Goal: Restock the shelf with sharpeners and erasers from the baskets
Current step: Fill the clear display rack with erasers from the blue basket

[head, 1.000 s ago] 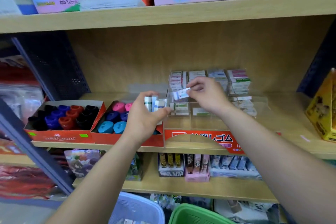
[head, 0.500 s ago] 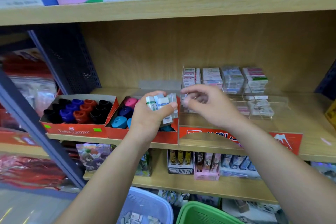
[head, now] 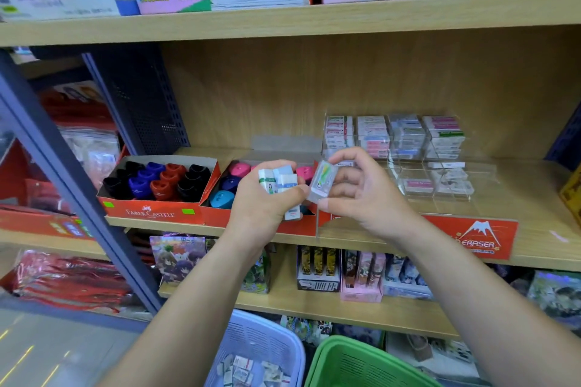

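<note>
Your left hand (head: 267, 198) is clenched round a small stack of wrapped erasers (head: 278, 181), thumb across the front. It holds them in front of the right-hand red tray (head: 220, 214) of sharpeners (head: 229, 182). Judged purpose: it serves as a reserve, so that the other hand can draw pieces one at a time.

Your right hand (head: 361, 195) pinches a single eraser (head: 323, 181) between thumb and forefinger, end to end and tilted, close against the stack. Whether the two touch cannot be told. That end grip leaves the broad faces free, which suits sliding it flat into a slot.

The clear acrylic display (head: 440, 198) stands to the right on the shelf (head: 540, 229). Its far columns are stacked high and its near compartments are thinly filled; the single eraser likely belongs in one of those near gaps.

Below, near you, the lavender basket (head: 295, 352) holds more wrapped erasers. The green basket (head: 361, 364) sits just to its right, contents not visible. The task appears to be partway done.
</note>
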